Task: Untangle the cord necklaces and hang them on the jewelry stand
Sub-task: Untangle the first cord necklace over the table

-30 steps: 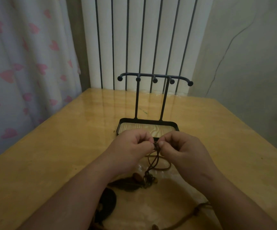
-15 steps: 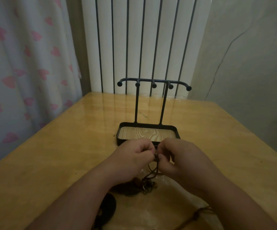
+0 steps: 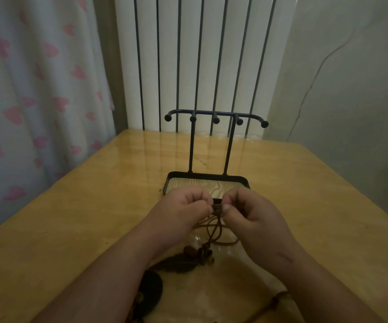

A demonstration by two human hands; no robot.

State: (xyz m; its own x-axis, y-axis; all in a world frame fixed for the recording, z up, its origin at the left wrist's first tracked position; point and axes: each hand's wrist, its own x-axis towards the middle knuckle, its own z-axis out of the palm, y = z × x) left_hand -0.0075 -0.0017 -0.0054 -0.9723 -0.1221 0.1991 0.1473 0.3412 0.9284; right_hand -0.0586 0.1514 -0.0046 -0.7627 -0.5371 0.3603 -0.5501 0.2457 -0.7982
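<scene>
Where the grips meet: left hand [image 3: 183, 212] and right hand [image 3: 254, 216] each pinch the brown cord [image 3: 214, 231] at one knot [image 3: 216, 207], thumb and forefinger closed on it, both equally close.
Cord's lie: thin, limp and round, it hangs down from the pinch toward the near side and loops onto the glossy tabletop [image 3: 72, 229].
Pendants: wooden beads [image 3: 192, 250], a dark leaf shape [image 3: 176, 264] and a black disc [image 3: 152, 286] lie below the hands.
Jewelry stand [image 3: 215, 113]: black metal with ball-tipped pegs, all bare, standing beyond and above the knot.
Second cord [image 3: 279, 296]: lies near right and is partly cut off.
</scene>
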